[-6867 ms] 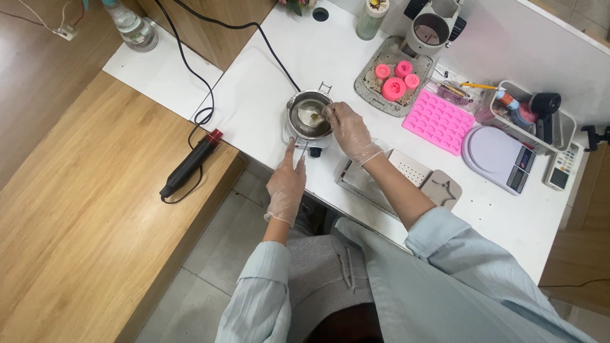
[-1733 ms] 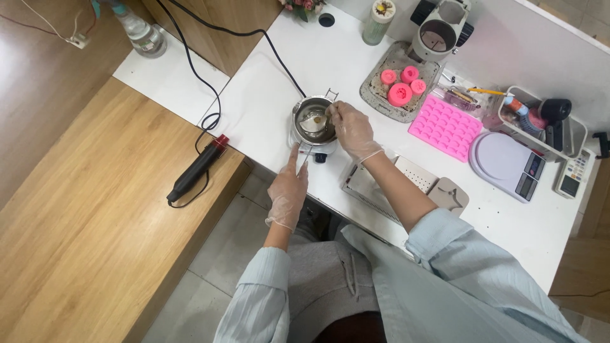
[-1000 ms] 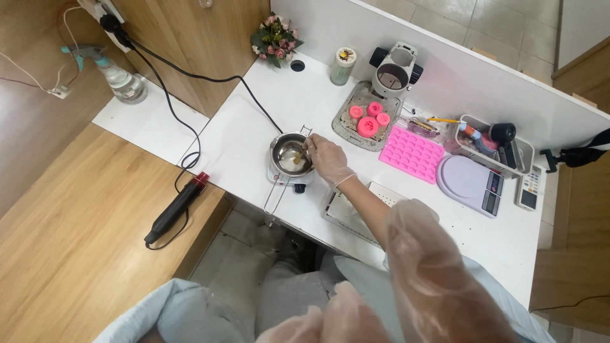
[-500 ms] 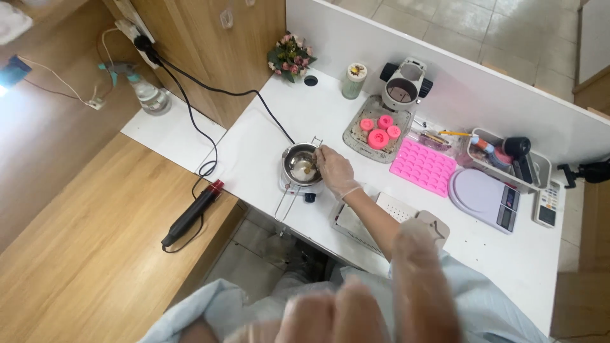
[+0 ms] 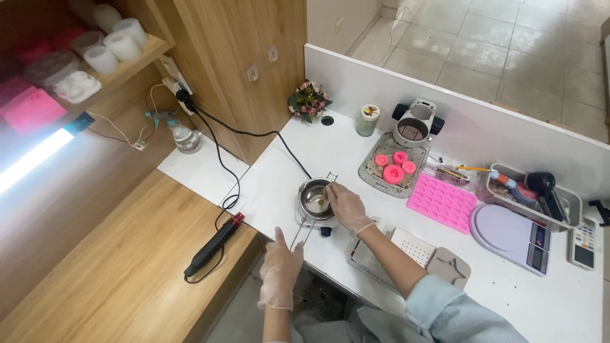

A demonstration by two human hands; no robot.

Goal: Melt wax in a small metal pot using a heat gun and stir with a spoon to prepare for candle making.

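Small round metal melting pot (image 5: 316, 199) unmoved on white surface (image 5: 279, 178); I see right hand (image 5: 346, 207) still curled at its rim, likely pinching something. Left hand (image 5: 279, 273) now spread, off the handle.

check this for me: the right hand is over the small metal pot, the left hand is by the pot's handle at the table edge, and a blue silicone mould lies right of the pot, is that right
Not quite: the silicone mould is pink, not blue, as the head view shows. The rest holds: the right hand is over the small metal pot, and the left hand is by the pot's handle at the edge of the table.
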